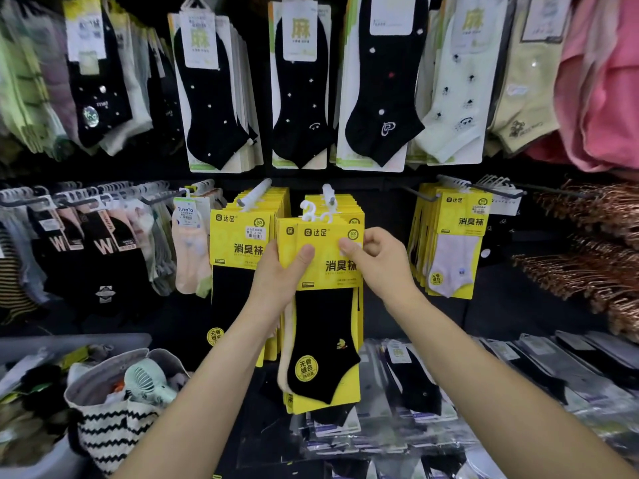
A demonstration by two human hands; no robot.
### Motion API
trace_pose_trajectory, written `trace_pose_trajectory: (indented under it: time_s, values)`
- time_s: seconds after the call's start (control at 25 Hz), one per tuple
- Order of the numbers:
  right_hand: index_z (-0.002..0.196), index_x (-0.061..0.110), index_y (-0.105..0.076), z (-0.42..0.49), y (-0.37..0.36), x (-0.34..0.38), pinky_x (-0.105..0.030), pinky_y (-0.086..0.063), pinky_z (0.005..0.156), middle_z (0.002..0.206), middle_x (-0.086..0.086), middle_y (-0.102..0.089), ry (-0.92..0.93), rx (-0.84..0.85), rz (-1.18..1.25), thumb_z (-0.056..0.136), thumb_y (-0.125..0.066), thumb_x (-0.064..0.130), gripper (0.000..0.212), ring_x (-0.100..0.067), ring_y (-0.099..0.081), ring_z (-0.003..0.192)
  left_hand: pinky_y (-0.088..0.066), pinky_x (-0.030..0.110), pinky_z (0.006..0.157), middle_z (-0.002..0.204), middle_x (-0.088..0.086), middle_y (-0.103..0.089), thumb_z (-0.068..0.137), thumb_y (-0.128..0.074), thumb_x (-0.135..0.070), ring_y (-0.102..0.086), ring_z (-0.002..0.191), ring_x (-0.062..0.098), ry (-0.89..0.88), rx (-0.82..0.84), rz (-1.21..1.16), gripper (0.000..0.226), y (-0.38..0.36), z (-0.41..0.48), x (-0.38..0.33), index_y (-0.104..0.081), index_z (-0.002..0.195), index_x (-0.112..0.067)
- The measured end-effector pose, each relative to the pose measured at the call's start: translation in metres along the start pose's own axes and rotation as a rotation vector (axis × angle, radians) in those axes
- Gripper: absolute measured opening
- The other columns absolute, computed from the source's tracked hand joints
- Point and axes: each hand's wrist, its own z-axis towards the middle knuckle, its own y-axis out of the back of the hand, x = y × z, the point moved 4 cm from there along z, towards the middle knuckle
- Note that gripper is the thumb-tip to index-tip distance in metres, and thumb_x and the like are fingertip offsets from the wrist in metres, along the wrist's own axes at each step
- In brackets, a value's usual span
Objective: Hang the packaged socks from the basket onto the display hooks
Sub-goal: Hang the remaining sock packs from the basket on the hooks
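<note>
The display wall [383, 202] fills the view, with rows of carded socks hanging from its hooks. At lower left sits the zigzag-patterned basket [114, 426], holding a small fan and other goods, well apart from both hands.

In the middle, the person holds a small bundle of yellow sock packs [325, 326] up in front of matching packs already hung on the middle hook [328, 194]. The left hand [276, 281] has its grip wrapped round the bundle's left edge, thumb flat on the front card. The right hand [380, 261] pinches the front card's upper right part. The bundle's white plastic hangers [313, 211] sit just beside the hook's tip, seemingly not yet threaded on.

This looks like the hanging step itself. The next move probably calls for lining up the hanger openings with the hook's tip, perhaps one pack at a time, then sliding them back against the hung stock.
</note>
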Motion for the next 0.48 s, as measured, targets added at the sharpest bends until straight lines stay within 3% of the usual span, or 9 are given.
trace_pose_trajectory:
  time_s: [0.16, 0.28, 0.36, 0.48]
  values:
    - [0.086, 0.002, -0.057, 0.001, 0.002, -0.003, -0.037, -0.048, 0.067, 0.08, -0.02, -0.068, -0.025, -0.011, 0.026, 0.091, -0.058, 0.025, 0.023, -0.021, -0.054, 0.069, -0.047, 0.012, 0.074, 0.103, -0.019, -0.062, 0.087, -0.056, -0.039, -0.059, 0.097, -0.003, -0.025, -0.053, 0.003, 0.017, 0.002, -0.001, 0.004, -0.052, 0.103, -0.036]
    - [0.074, 0.014, -0.052, 0.006, 0.006, -0.005, -0.011, -0.035, 0.05, 0.05, 0.011, -0.055, -0.03, -0.081, 0.052, 0.093, -0.055, 0.024, 0.021, 0.001, -0.041, 0.048, -0.045, 0.022, 0.083, 0.106, -0.016, -0.061, 0.09, -0.055, -0.038, -0.058, 0.103, 0.005, -0.035, -0.115, 0.01, 0.02, 0.012, 0.001, 0.007, -0.052, 0.108, -0.03]
    - [0.07, 0.022, -0.048, 0.014, 0.013, -0.004, -0.006, -0.028, 0.039, 0.039, 0.019, -0.047, -0.03, -0.165, 0.047, 0.093, -0.055, 0.023, 0.025, 0.003, -0.037, 0.037, -0.047, 0.032, 0.09, 0.11, -0.01, -0.063, 0.091, -0.055, -0.036, -0.059, 0.106, 0.01, -0.049, -0.176, -0.002, 0.022, 0.024, 0.002, 0.008, -0.053, 0.111, -0.025]
    - [0.07, 0.022, -0.049, 0.027, 0.017, 0.001, -0.006, -0.028, 0.036, 0.04, 0.019, -0.05, -0.01, -0.207, 0.012, 0.093, -0.055, 0.024, 0.024, 0.005, -0.04, 0.035, -0.051, 0.041, 0.093, 0.108, -0.006, -0.065, 0.092, -0.054, -0.031, -0.062, 0.104, 0.013, -0.048, -0.235, -0.043, 0.01, 0.044, 0.003, 0.009, -0.054, 0.102, -0.028]
